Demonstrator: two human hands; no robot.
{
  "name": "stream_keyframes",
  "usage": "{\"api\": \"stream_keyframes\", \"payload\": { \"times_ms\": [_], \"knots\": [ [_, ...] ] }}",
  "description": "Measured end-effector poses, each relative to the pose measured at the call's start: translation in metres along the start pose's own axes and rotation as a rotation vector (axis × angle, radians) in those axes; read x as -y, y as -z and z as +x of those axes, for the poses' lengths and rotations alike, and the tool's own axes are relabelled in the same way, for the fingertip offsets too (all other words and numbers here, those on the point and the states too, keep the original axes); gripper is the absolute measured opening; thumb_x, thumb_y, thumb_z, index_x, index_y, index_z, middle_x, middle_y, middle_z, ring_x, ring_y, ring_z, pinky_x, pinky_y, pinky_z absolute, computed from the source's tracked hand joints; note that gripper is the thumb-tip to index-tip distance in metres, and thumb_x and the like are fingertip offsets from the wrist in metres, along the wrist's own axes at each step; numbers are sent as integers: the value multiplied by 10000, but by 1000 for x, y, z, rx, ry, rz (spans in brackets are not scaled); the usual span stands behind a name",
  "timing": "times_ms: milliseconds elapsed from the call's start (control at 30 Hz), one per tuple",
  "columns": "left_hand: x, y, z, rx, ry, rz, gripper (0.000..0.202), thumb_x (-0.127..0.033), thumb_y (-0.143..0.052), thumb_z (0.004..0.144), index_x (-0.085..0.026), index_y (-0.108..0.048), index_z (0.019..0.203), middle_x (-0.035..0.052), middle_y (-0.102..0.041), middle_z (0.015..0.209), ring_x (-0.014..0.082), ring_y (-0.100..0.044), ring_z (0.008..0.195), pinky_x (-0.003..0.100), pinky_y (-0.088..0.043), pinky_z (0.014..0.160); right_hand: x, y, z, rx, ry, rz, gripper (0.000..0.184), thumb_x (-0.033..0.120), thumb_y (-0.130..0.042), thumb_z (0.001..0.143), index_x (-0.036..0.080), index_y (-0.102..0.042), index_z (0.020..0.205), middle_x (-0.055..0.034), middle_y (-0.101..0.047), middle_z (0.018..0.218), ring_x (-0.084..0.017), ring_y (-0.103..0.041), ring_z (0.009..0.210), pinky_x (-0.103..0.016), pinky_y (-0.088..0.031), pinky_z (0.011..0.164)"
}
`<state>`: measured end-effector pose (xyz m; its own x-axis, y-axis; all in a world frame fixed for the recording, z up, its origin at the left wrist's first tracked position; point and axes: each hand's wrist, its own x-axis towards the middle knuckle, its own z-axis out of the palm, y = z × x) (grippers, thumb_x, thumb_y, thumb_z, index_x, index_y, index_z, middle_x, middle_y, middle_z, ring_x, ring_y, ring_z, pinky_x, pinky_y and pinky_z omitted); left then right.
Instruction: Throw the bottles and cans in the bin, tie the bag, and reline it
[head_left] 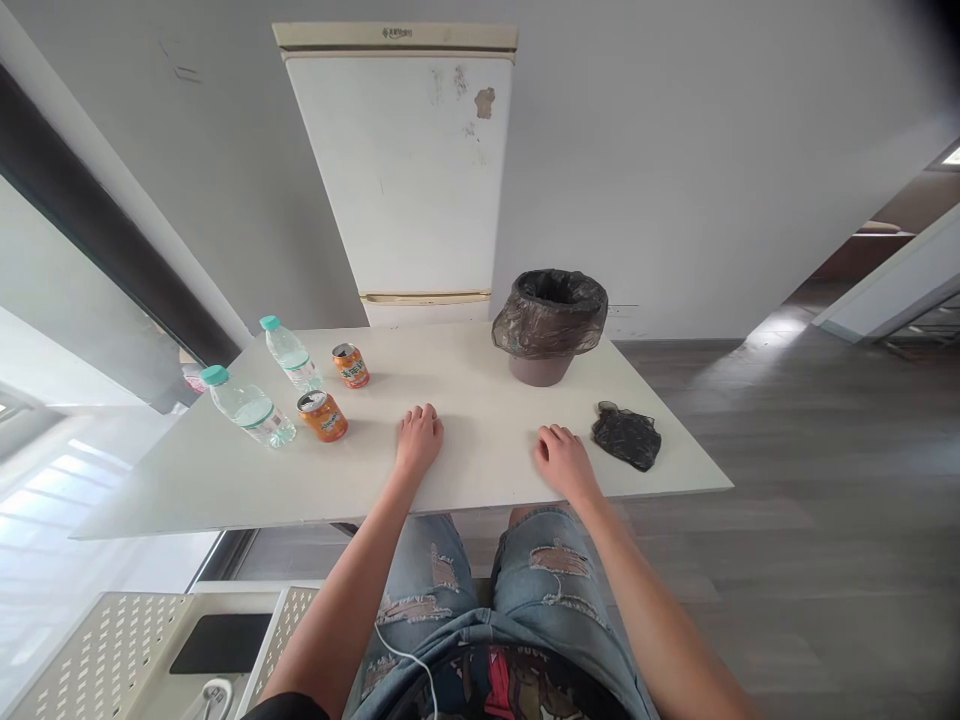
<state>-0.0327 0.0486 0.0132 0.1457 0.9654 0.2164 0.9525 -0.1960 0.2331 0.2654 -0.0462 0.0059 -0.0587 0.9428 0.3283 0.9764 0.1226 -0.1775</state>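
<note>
My left hand (418, 438) rests on the white table (465, 400) with its fingers curled under, holding nothing. My right hand (561, 460) lies on the table near the front edge, fingers also curled, empty. Left of my left hand stand two orange cans, the near can (322, 416) and the far can (350, 365). Two clear water bottles with teal caps lie further left, the near bottle (246, 406) and the far bottle (290, 354). A small bin lined with a dark bag (550, 325) stands at the back. A crumpled black bag (627, 436) lies right of my right hand.
A white fridge (409, 170) stands against the wall behind the table. A white perforated rack (112, 650) with a black pad sits low at my left. Grey wood floor (810, 520) stretches to the right. I am seated, knees under the table edge.
</note>
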Motion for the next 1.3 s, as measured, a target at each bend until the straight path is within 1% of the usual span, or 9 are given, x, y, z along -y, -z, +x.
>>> {"api": "stream_keyframes", "payload": {
  "times_ms": [367, 600, 767, 867, 1000, 1067, 1133, 1233, 1300],
  "knots": [
    [-1, 1, 0, -7, -1, -7, 160, -224, -471, 1031, -210, -616, 1096, 113, -677, 1089, 288, -611, 1070, 381, -439, 920, 3, 5, 0, 10, -7, 6, 192, 176, -409, 1012, 202, -564, 900, -76, -623, 907, -227, -571, 878, -332, -364, 769],
    [-2, 3, -1, -8, 14, -30, 234, -315, -409, 1087, -220, -622, 1065, 109, -681, 1073, 285, -617, 1065, 381, -432, 924, 2, 5, 2, 31, 4, 67, 230, 215, -376, 1024, 205, -580, 919, -85, -639, 884, -233, -591, 856, -336, -397, 751],
    [-2, 4, 1, 7, 18, -25, 218, -305, -419, 1083, -221, -618, 1060, 110, -685, 1080, 284, -618, 1067, 378, -430, 926, 6, 21, 13, -106, -110, 186, 327, 313, -401, 1032, 170, -593, 1255, -93, -657, 851, -256, -629, 806, -336, -443, 674],
    [-2, 3, 1, 9, 16, -19, 213, -301, -420, 1083, -220, -615, 1065, 108, -685, 1089, 282, -618, 1068, 377, -428, 926, 9, 52, 33, -302, -146, 204, 494, 400, -414, 1051, 143, -489, 1467, -108, -681, 892, -273, -655, 862, -355, -497, 720],
    [-1, 2, 1, 10, 11, -16, 210, -301, -423, 1082, -218, -615, 1067, 104, -687, 1086, 283, -618, 1063, 378, -428, 919, 2, 107, 85, -507, -153, 163, 611, 471, -397, 1062, 157, -365, 1586, -101, -698, 914, -279, -666, 872, -399, -539, 788],
    [-1, 2, 1, 9, 14, -16, 209, -297, -423, 1081, -217, -616, 1070, 104, -686, 1087, 282, -617, 1064, 378, -428, 916, -9, 129, 116, -499, -171, 112, 644, 490, -409, 1059, 150, -346, 1602, -115, -704, 915, -291, -667, 864, -412, -540, 777],
    [-1, 1, 1, 6, 16, -20, 205, -292, -427, 1078, -217, -617, 1075, 105, -685, 1090, 281, -616, 1070, 377, -427, 919, -21, 141, 145, -395, -216, 49, 626, 494, -467, 1042, 131, -432, 1551, -142, -710, 922, -303, -665, 849, -417, -534, 748],
    [-1, 1, 1, 8, 18, -24, 203, -285, -432, 1076, -214, -621, 1083, 109, -686, 1095, 282, -615, 1076, 378, -424, 919, -36, 144, 175, -238, -260, -36, 507, 467, -585, 996, 112, -606, 1357, -179, -712, 968, -319, -661, 887, -411, -525, 732],
    [-1, 1, 1, 8, 20, -25, 205, -283, -433, 1076, -210, -624, 1090, 112, -686, 1104, 284, -615, 1079, 380, -423, 915, -39, 140, 185, -216, -263, -59, 423, 423, -639, 974, 112, -650, 1260, -176, -706, 960, -325, -654, 918, -408, -519, 739]
  ]
}}
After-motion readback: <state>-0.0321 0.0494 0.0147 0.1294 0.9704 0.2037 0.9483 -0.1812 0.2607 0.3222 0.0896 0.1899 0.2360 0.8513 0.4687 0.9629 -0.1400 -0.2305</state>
